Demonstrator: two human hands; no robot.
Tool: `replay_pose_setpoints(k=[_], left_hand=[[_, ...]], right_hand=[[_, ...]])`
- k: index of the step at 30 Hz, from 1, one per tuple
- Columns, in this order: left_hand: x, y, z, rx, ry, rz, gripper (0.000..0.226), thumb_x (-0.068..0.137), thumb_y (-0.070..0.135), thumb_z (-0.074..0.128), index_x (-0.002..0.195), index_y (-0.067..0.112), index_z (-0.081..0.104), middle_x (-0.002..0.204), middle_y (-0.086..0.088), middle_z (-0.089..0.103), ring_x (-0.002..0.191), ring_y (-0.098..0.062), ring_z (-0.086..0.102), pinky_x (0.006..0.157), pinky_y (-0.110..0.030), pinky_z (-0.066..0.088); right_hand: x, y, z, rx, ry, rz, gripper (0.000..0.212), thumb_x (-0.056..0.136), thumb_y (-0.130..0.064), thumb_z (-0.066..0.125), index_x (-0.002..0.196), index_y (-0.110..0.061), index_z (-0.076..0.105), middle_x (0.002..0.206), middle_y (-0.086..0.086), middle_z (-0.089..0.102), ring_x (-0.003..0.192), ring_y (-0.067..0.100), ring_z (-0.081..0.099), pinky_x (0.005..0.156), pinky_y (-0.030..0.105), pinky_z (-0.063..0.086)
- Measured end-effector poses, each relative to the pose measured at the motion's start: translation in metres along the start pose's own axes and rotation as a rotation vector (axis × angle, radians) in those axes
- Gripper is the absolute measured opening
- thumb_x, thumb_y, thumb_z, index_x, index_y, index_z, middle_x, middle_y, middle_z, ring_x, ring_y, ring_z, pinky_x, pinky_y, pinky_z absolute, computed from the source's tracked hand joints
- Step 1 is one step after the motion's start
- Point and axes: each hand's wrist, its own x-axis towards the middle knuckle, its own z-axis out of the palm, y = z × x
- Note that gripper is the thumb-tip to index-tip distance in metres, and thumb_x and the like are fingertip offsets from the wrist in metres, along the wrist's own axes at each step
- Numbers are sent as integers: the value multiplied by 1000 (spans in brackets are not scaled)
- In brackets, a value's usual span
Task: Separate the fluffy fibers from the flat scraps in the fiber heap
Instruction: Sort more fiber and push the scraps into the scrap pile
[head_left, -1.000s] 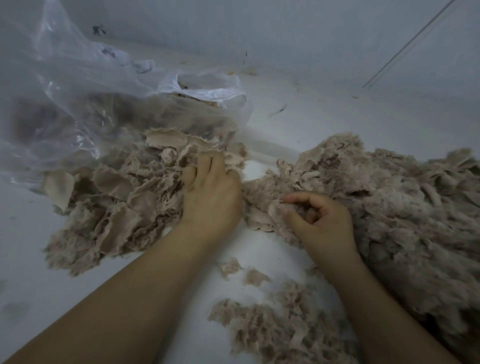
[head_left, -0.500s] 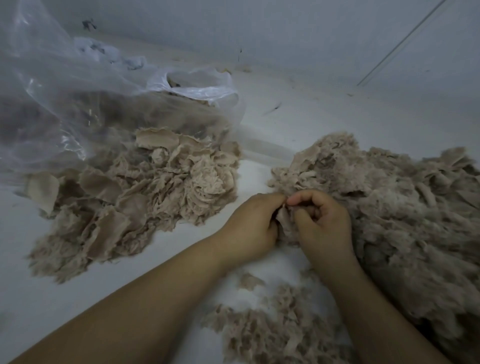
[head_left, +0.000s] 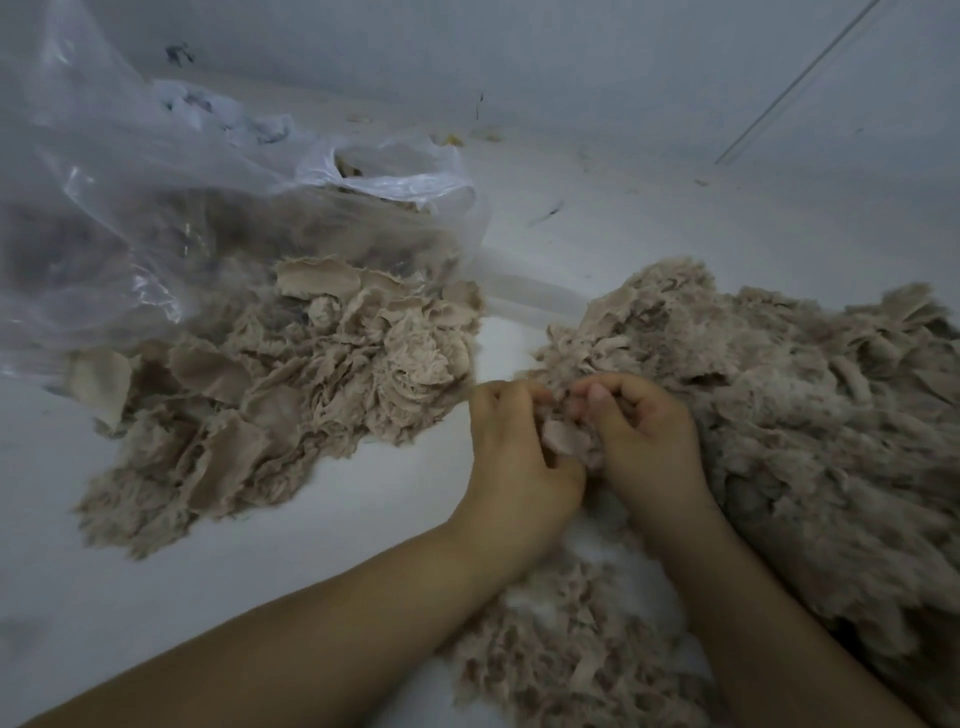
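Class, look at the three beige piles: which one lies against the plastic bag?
The left pile: its far edge lies against the clear bag. The right heap and near pile lie apart from it.

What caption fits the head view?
Both hands pinch a flat scrap at the fiber heap's edge.

The fiber heap (head_left: 805, 415) is a big beige fluffy mass at the right of the frame. A pile of flat scraps (head_left: 291, 395) lies at centre left, thin torn pieces overlapping. A smaller fluffy pile (head_left: 561, 654) lies at bottom centre. One pale flat scrap (head_left: 563, 435) sits at the heap's left edge.
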Motion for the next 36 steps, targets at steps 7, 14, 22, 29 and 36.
replay_pose_setpoints(k=[7,14,22,29,36], left_hand=[[-5,11,3,167,76,-5,23,83,23,68,88,18,45,94,0,42,93,-18,42,71,-21,34],[-4,5,5,337,-44,24,33,87,26,61,113,9,52,109,-6,40,104,-19,36,87,-29,43],[6,1,-19,-177,147,-45,19,92,12,64,76,6,56,81,-18,57,75,-31,58,68,-43,51],[8,-2,-29,-510,172,-111,21,97,6,56,78,13,61,64,-6,67,61,-21,65,61,-35,57],[16,-3,-26,-577,16,-181,21,100,11,51,81,13,60,69,-11,68,62,-21,66,58,-36,58]], right_hand=[[-2,-7,-3,188,-4,56,27,104,-11,43,90,-15,66,72,-2,73,71,19,66,65,23,54],[-4,-6,-3,193,-86,-62,27,105,-13,40,98,-20,66,91,-1,74,92,14,68,81,21,52],[-3,8,-1,-156,-344,-142,47,93,2,45,94,-37,71,94,-15,72,88,2,66,76,22,56],[-1,14,-1,-177,-329,-197,50,81,15,57,105,-25,77,100,-19,73,95,3,69,84,22,56],[-2,8,-1,-20,-455,-54,45,80,-20,59,124,-30,63,114,-9,69,106,10,65,89,38,56]])
